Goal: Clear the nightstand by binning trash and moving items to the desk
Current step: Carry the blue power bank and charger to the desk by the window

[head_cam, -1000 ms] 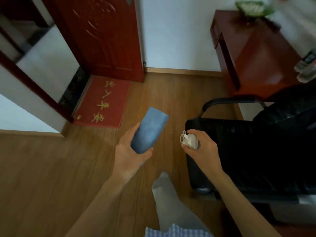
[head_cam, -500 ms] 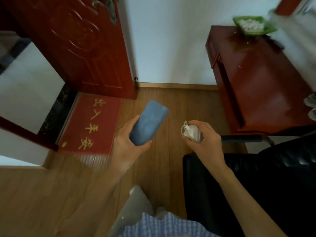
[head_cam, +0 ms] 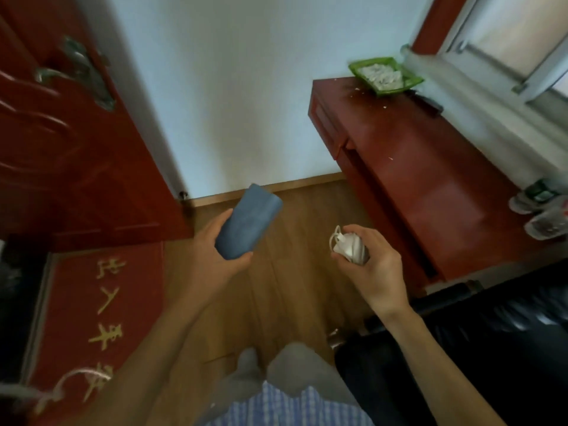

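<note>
**Both hands loaded, walking items toward the desk**

Head view: left hand (head_cam: 215,256) grasps a blue case (head_cam: 248,226), flat and oblong, thumb on its near edge and fingers wrapped behind, so the grip is clenched round the lower end while the upper end sticks up and forward over the wood floor (head_cam: 295,272). Right hand (head_cam: 373,265) is clenched on a white bundle (head_cam: 347,244), looks like a wadded cable or charger with a loop poking out at the left; too blurred to say which. Fingers curl fully round it, probably to keep loose loops from dangling.

Both items are carried in the air, well apart from each other, not touching any furniture. Held at chest-front height, one per hand: reads as a single-trip carry.

The red-brown desk surface (head_cam: 430,186) stands ahead right, against the white wall (head_cam: 239,103). A green tray (head_cam: 361,67) with pale bits sits on its far corner; clear bottles (head_cam: 541,210) lie at its right edge. The middle of the surface shows bare wood, the likely drop spot. A black chair (head_cam: 461,348) is just below the right arm, between person and desk. A red door (head_cam: 61,149) and a red mat (head_cam: 101,302) are at left. No nightstand or bin in frame.

Judgement: transport step, set-down not yet done.
</note>
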Demonstrator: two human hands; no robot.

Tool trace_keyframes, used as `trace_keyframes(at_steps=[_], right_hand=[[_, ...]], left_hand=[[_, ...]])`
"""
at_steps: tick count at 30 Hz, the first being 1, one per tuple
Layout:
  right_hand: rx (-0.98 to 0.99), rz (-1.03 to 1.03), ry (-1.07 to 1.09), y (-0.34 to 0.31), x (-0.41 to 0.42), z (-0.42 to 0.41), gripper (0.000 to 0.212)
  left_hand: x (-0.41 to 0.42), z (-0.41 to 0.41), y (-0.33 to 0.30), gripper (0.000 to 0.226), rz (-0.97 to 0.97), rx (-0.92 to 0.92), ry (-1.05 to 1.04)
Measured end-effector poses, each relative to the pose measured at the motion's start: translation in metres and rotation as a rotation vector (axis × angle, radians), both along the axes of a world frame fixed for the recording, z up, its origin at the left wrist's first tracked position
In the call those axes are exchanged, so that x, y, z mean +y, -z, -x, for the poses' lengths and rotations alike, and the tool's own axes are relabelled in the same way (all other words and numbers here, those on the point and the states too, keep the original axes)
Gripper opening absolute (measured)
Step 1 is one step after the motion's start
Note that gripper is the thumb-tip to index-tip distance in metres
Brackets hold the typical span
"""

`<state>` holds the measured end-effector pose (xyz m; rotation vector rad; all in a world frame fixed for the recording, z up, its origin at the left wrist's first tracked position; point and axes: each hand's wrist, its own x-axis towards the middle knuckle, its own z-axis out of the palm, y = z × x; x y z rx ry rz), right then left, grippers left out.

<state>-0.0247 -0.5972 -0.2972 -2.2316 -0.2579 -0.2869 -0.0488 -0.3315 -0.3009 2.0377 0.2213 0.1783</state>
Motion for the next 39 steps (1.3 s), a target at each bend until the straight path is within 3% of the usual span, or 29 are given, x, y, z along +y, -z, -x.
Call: trace_keyframes(at_steps=[2, 8, 16, 21, 25, 39], right_hand=[[0.019, 0.031, 0.04, 0.002, 0.008, -0.018, 0.046], [0.091, 0.072, 0.124, 0.019, 0.017, -0.081, 0.043], [0.096, 0.04, 0.22, 0.037, -0.004, -0.227, 0.042], [0.044, 0.045, 0.31, 0.032, -0.036, -0.325, 0.043], [0.023, 0.052, 0.376, 0.019, -0.068, -0.381, 0.043], [0.025, 0.056, 0.76, 0.028, -0.154, -0.501, 0.042]], left_hand=[[0.007, -0.023, -0.006, 0.064, -0.051, -0.058, 0.025], [0.024, -0.108, 0.01, 0.081, -0.058, 0.031, 0.124], [0.007, -0.264, 0.033, 0.084, -0.1, 0.072, 0.171], [-0.034, -0.384, 0.021, 0.074, -0.138, 0.074, 0.205], [-0.075, -0.461, 0.014, 0.077, -0.117, 0.047, 0.293], [-0.214, -0.661, 0.045, 0.083, -0.207, 0.034, 0.662]])
